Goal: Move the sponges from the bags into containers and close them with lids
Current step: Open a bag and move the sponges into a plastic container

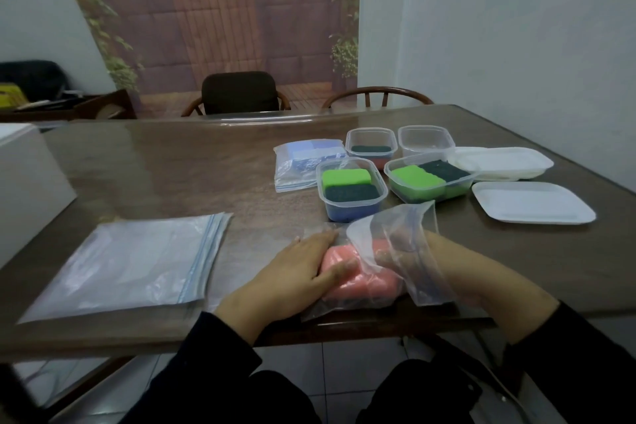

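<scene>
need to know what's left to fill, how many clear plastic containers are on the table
4, grouped on the table's right half: far left container with a dark sponge, far right container looking empty, near left container and near right container holding green sponges. None seem hidden.

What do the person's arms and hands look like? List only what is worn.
Both arms wear long dark sleeves, black or near it, ending at the wrists. The left hand is bare: no glove, ring, watch or marking shows. The right hand is seen only through a clear plastic bag; nothing worn on it can be made out. No cables.
</scene>
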Tool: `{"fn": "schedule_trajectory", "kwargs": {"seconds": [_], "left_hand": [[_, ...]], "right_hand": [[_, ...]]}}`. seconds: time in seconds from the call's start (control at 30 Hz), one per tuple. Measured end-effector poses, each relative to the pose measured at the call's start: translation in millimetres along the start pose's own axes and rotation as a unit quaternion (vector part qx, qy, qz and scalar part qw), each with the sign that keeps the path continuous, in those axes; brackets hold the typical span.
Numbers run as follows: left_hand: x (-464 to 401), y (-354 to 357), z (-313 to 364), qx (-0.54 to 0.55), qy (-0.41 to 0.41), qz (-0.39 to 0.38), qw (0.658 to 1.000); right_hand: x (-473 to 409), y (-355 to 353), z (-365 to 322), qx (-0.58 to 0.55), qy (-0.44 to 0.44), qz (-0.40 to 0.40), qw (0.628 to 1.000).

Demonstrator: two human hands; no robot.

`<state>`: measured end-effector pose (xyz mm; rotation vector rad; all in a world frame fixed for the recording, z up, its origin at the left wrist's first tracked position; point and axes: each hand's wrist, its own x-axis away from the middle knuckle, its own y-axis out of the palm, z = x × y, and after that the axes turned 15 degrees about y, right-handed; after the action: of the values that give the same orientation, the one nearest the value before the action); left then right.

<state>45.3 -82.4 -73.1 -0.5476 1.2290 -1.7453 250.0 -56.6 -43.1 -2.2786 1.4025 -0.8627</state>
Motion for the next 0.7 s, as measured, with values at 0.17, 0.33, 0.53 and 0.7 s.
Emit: {"fn": "schedule_trajectory", "kwargs": {"seconds": [0.17,0.33,0.53,0.7], "left_hand": [[-0.3,0.9,-6.1,-0.027,-0.001,-0.065,0.997],[1.6,1.6,-2.1,-0.062,-0.013,-0.107,0.992],[-1.2,-2.0,-1.5,-0.057,-0.021,-0.131,0.989],[-1.3,-14.1,7.4,-0.036,-0.037,-0.125,0.991]], "right_hand": [[0.1,2.1,8.6,-0.084,0.02,0.084,0.993],[3.0,-0.5,18.4,-0.222,0.022,0.128,0.966],[7.6,-21.9,28.0,-0.334,0.013,0.224,0.915],[17.0,-50.1,34.4,-0.395,0.004,0.304,0.867]]}}
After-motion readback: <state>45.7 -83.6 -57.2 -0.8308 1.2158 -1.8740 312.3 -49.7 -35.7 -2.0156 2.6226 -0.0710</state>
